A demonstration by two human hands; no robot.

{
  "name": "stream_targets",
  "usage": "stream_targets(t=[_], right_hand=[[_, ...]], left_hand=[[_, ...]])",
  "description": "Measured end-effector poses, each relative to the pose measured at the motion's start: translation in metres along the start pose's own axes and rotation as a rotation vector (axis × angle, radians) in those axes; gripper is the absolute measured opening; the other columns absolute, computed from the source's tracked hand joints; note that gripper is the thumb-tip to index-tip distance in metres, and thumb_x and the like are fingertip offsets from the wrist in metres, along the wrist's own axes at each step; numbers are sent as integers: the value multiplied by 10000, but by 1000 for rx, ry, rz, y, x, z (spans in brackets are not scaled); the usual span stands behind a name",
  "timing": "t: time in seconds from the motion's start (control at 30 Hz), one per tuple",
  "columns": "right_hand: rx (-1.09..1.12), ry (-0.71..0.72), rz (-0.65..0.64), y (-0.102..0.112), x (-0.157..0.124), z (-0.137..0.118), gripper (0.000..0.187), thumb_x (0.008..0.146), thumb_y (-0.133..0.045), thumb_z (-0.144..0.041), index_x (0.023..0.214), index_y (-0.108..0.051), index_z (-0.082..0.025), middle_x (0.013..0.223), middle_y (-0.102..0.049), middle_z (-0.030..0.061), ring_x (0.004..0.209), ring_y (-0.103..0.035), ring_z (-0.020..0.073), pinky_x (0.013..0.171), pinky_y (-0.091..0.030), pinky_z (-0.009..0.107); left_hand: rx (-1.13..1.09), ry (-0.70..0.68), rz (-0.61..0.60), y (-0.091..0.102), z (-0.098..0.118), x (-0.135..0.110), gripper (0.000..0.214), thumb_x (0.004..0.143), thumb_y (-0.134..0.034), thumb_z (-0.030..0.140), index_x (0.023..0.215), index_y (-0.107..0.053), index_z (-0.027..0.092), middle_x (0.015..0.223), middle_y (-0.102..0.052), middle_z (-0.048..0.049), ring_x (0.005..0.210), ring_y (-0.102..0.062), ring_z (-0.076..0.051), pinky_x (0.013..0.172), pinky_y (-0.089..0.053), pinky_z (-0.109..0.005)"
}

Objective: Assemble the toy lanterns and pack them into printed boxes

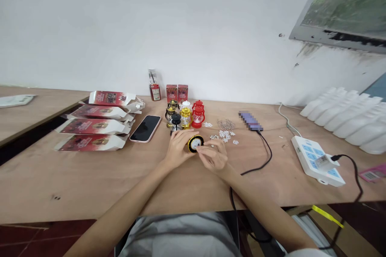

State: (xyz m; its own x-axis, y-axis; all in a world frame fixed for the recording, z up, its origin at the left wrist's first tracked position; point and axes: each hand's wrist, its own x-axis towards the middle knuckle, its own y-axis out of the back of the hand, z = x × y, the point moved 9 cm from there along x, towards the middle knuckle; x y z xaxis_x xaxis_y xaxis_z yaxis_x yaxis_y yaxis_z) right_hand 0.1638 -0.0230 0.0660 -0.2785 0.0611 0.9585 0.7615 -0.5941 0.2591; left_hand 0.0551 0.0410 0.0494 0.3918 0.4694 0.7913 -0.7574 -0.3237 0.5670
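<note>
My left hand (178, 147) is closed around a small gold and black lantern (195, 143), held on its side above the wooden table (90, 176) with its round white base facing me. My right hand (212, 156) pinches at the edge of that base; whatever is between its fingers is too small to see. Behind my hands stands a cluster of toy lanterns: gold ones (185, 117), a black one (175, 121) and a red one (198, 113). Small white pieces (224, 135) lie scattered just right of my hands.
Several red and white flat cartons (94, 126) lie at the left beside a phone (145, 128). Two small red boxes (177, 92) stand by the wall. At the right are a white power strip (317, 160) with a black cable (265, 160), and a row of white bottles (346, 116).
</note>
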Motion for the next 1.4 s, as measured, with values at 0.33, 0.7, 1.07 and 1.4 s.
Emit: stream_targets(t=[0.33,0.7,1.07,1.4], right_hand=[[-21,33,47,2,-2,-2,364,745,-643,-44,1032,-538,-242,768,-709,-25,712,-576,148,708,-443,309],[43,-58,-58,-7,-11,9,446,788,-625,-101,1152,-510,-332,811,-681,-33,728,-580,144,714,-418,316],[118,-237,-32,-6,-10,25,116,802,-641,-176,893,-603,-235,761,-658,16,762,-614,165,696,-496,339],[357,-418,-175,-22,-19,44,100,832,-605,-203,832,-698,-241,1058,-629,59,980,-621,166,830,-523,339]], left_hand=[[39,-7,-8,0,0,0,416,797,-633,395,1158,-540,210,1084,-671,-70,1055,-592,-221,897,-327,-353],[92,-46,-25,-1,4,0,385,837,-576,409,1166,-539,212,1074,-682,-76,1061,-591,-222,907,-316,-365],[183,-137,-3,2,16,1,357,851,-576,358,1170,-550,200,1073,-691,-75,1057,-596,-219,920,-310,-373],[211,-105,-15,0,11,0,337,852,-570,346,1161,-561,211,1082,-690,-71,1065,-596,-220,918,-320,-377]])
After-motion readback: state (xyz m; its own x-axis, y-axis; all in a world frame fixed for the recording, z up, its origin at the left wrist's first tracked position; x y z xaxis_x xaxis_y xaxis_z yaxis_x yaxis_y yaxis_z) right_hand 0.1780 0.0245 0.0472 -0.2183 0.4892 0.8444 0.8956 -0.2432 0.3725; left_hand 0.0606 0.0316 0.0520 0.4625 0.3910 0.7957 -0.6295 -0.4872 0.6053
